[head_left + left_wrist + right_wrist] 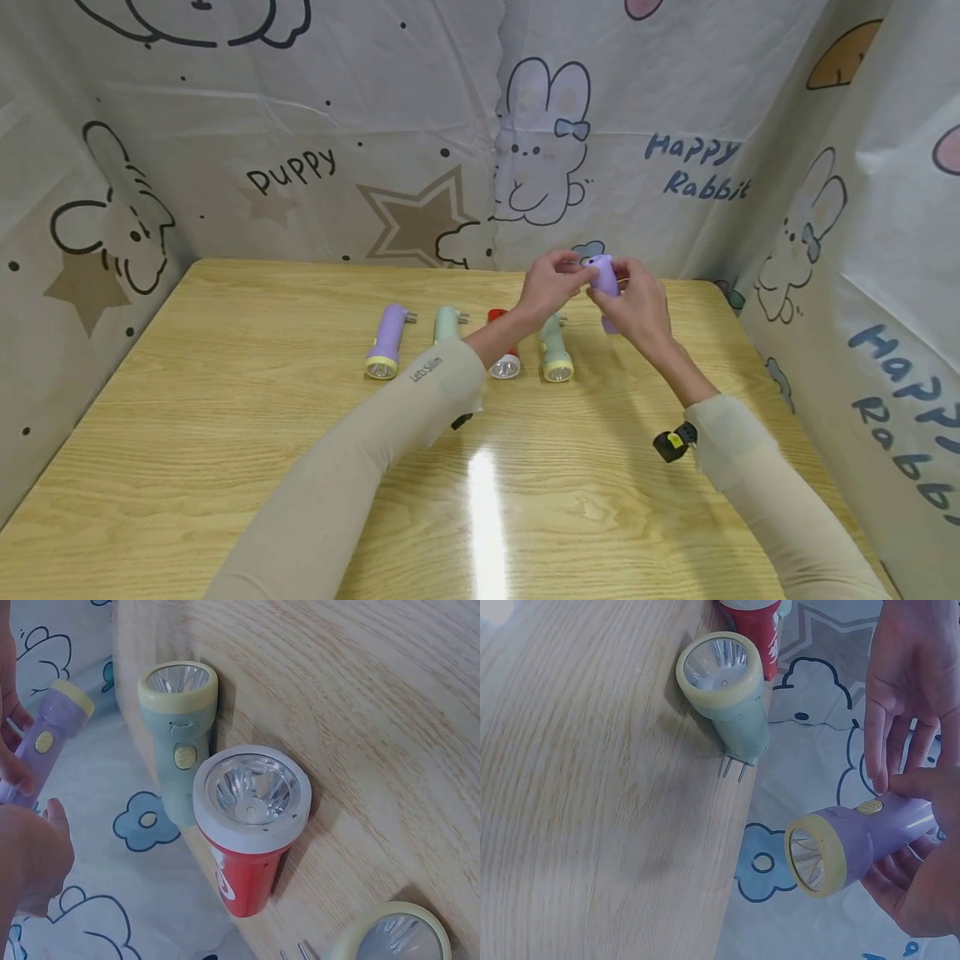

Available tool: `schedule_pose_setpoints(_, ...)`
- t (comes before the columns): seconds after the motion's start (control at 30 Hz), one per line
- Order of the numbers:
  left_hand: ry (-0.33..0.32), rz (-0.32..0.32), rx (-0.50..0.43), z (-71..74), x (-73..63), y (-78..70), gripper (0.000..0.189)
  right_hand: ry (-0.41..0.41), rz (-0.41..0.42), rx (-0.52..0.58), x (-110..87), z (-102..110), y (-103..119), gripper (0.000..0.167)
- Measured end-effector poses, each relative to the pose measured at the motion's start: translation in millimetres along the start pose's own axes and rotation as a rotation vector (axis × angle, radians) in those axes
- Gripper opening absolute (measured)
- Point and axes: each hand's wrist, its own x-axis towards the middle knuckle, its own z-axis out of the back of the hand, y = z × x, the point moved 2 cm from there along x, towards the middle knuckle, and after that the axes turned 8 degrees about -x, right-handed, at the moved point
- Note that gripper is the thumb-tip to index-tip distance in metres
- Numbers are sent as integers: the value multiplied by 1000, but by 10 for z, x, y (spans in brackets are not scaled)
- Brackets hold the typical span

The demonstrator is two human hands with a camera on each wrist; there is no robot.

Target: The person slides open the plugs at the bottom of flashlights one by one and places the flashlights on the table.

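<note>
A purple flashlight [892, 829] with a cream rim and a cream switch is off the table, lens toward the near side. My right hand [637, 304] grips its body, fingers and thumb wrapped about it. Beside the tail end is my left hand [551, 287], fingers mostly straight, fingertips right at the body near the switch. In the left wrist view the left hand [37, 855] has its thumb raised close by the purple body. Just left of the held flashlight, a green flashlight [555, 350] lies on the table, metal prongs showing at its tail.
A red flashlight [505, 358] with a white head, another green one [447, 321] partly behind the left sleeve, and a second purple one [387, 342] lie in a row on the wooden table [225, 400]. Printed cloth [300, 100] hangs behind and at the sides.
</note>
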Motion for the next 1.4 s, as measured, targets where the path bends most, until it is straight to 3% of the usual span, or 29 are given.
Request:
schedule_pose_setpoints(0.27,19,-25,69,-36,-31,-10,40,6,-11,3,-6,-4,37,46)
schedule_pose_setpoints(0.8,13,-42,100,-21,-40,-27,34,29,-20,42,-9,-27,53,46)
schedule_pose_setpoints(1.1,8,-79,92,-34,-42,-49,32,39,-25,83,-12,-34,45,45)
schedule_pose_setpoints(1.4,9,-89,21,-43,-47,-60,32,2,-11,101,-5,-14,72,44)
